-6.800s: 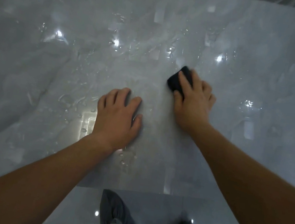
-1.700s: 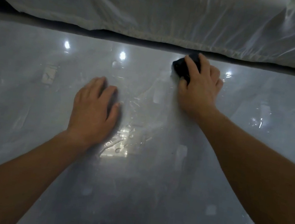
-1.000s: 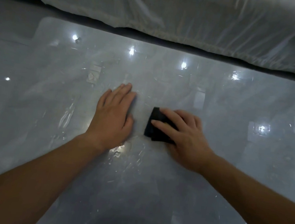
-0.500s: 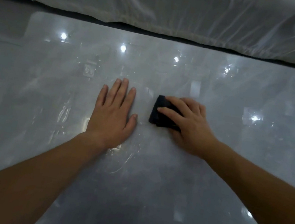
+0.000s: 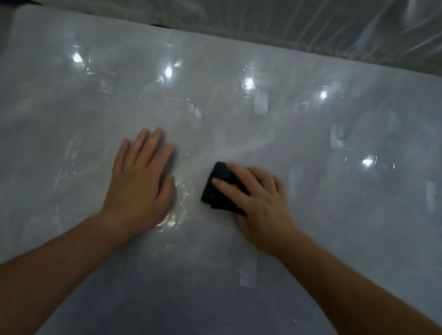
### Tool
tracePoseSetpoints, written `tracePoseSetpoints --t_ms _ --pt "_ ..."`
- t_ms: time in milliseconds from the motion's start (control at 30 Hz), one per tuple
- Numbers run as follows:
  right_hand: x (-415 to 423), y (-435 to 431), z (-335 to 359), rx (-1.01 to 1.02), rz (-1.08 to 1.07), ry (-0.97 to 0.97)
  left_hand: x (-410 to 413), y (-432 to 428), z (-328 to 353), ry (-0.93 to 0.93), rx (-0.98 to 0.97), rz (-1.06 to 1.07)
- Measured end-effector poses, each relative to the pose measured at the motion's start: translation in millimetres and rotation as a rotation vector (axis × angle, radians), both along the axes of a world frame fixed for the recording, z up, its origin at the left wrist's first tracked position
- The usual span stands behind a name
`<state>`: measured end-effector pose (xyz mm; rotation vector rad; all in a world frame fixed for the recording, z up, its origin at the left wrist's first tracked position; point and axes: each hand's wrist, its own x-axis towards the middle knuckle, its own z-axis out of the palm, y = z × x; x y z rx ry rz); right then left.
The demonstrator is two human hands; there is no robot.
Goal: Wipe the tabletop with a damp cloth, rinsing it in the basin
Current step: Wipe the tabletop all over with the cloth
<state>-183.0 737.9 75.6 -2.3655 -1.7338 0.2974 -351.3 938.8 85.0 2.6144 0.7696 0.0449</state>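
Hands: left hand (image 5: 141, 181) flat, released on tabletop (image 5: 349, 213) | right hand (image 5: 260, 201) pressing, perhaps gripping, dark cloth (image 5: 215, 192)

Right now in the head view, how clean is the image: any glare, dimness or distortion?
Head view: dim overall; bright ceiling-light glare spots dot the wet tabletop; wide-angle bending stretches both forearms at the corners. The left hand, right hand and dark cloth read clearly enough, though the cloth's folds are lost in darkness.

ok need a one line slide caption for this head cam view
Right hand presses a folded dark cloth onto the wet, glossy tabletop while the left hand rests flat beside it.
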Motion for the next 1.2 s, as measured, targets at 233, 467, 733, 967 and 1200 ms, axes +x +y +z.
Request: tracePoseSetpoints --t_ms 233,467,733,967,1200 --pt "34.8 9.5 0.8 0.061 -0.538 0.036 -33.1 -47.7 -9.6 0.068 0.064 0.087" --pt "3.1 -64.0 -5.4 0.059 -0.038 0.019 -43.8 -79.0 -5.3 0.112 0.085 0.142" --pt "12.2 -78.2 -2.1 0.073 -0.417 0.036 -68.4 -102.1 -6.2 0.178 0.088 0.278" --pt "-12.0 -112.3 -0.7 0.074 -0.069 0.013 -72.4 -106.2 -2.5 0.224 0.030 0.292" --pt "0.4 -126.7 2.9 0.030 -0.555 0.019 -73.8 -108.4 -3.9 0.214 0.018 0.299"
